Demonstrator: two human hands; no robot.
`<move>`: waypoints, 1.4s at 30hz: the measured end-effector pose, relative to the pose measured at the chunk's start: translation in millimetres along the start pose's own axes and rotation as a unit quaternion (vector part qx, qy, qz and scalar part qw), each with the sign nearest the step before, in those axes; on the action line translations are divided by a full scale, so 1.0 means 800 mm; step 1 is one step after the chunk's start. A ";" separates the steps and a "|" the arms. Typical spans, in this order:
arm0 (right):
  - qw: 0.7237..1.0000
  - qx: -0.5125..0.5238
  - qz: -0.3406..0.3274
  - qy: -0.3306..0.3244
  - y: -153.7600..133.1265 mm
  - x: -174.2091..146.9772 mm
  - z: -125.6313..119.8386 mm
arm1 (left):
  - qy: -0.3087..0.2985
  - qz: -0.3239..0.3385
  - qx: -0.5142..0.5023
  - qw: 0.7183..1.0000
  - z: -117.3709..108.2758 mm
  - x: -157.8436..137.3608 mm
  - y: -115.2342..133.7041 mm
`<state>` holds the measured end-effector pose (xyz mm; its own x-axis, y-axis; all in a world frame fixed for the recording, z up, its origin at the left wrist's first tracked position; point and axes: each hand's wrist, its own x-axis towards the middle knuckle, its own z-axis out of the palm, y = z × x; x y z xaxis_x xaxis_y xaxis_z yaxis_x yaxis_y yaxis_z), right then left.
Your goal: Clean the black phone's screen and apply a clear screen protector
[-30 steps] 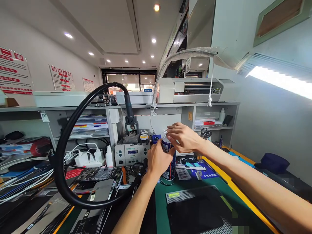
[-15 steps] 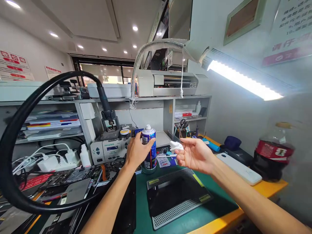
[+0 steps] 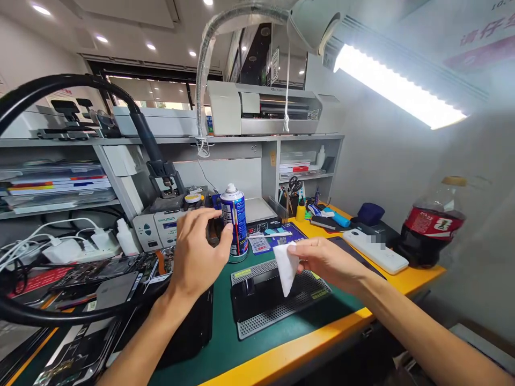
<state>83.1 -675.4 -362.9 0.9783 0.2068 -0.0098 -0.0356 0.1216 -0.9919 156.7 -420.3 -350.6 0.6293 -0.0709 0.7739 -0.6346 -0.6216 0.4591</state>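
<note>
My left hand (image 3: 201, 244) is open beside a blue spray can (image 3: 240, 220), its fingers and thumb apart. The can stands upright on the bench, and its white nozzle has no cap on it. Between thumb and fingers of my right hand (image 3: 317, 254) is a white tissue (image 3: 287, 268), which hangs down to a point. Below the tissue, a black glossy panel (image 3: 261, 297), perhaps a screen, lies on a grey perforated pad (image 3: 257, 328).
A green mat (image 3: 223, 343) covers the yellow-edged bench. Opened devices and circuit boards (image 3: 100, 279) crowd the left, under a black hose (image 3: 92, 316). At right are a white phone (image 3: 374, 252) and a cola bottle (image 3: 432, 228). A lit lamp (image 3: 398, 86) hangs overhead.
My left hand has let go of the spray can and drawn back left. The bunched tissue in my right hand now hangs unfolded, lower over the panel. The camera view has tilted down.
</note>
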 end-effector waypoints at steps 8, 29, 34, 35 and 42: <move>0.997 -0.053 0.045 0.014 0.016 -0.003 -0.002 | -0.255 -0.093 -0.093 0.958 -0.006 -0.028 -0.011; 0.846 -0.506 -0.169 -0.003 0.068 0.002 -0.056 | -0.376 -0.070 -0.038 0.923 -0.013 -0.064 -0.034; 0.802 -0.561 -0.204 0.019 0.063 -0.015 -0.048 | -0.367 0.008 -0.001 0.930 -0.012 -0.075 -0.042; 0.791 -0.574 -0.208 0.024 0.064 -0.019 -0.042 | -0.366 0.038 0.008 0.930 -0.012 -0.077 -0.044; 0.719 -0.679 -0.147 -0.014 0.086 -0.051 -0.005 | -0.362 0.122 0.068 0.921 -0.006 -0.094 -0.061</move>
<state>41.9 -679.3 -431.1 0.8981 0.3872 0.2086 0.4219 -0.8925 -0.1594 138.2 -380.9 -429.2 0.6402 -0.6938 0.3299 -0.7664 -0.6062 0.2125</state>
